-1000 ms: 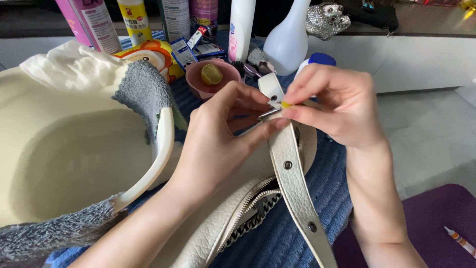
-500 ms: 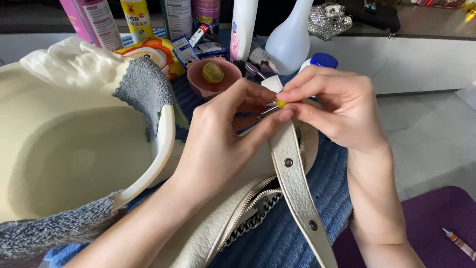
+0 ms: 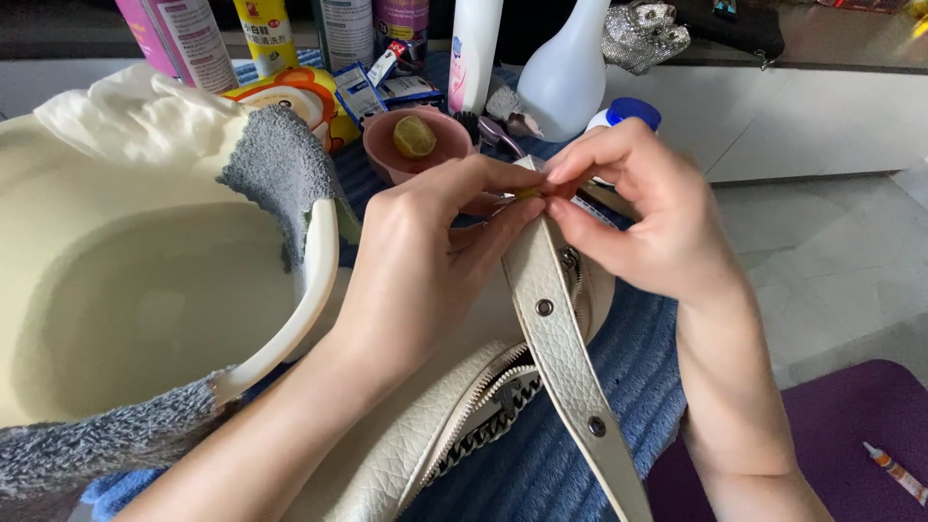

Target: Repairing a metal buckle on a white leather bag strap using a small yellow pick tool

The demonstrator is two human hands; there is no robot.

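Both hands met at the top end of a cream strap (image 3: 556,333), which rose from a cream leather bag (image 3: 435,435) lying on a blue mat (image 3: 619,387). The left hand (image 3: 420,261) pinched the strap end between thumb and forefinger, and the right hand (image 3: 643,208) pinched it from the other side, a small yellowish bit showing between the fingertips. What the fingers were working on there was too small to make out, and the work looked under way rather than finished; the bag's zip lay open. Behind the bag, a pink bowl (image 3: 382,155) held a halved lime (image 3: 413,136). To the bag's left, a cream basin (image 3: 319,261) held cloudy water, with a grey towel (image 3: 275,174) draped over its rim. Bottles stood behind the pink bowl.
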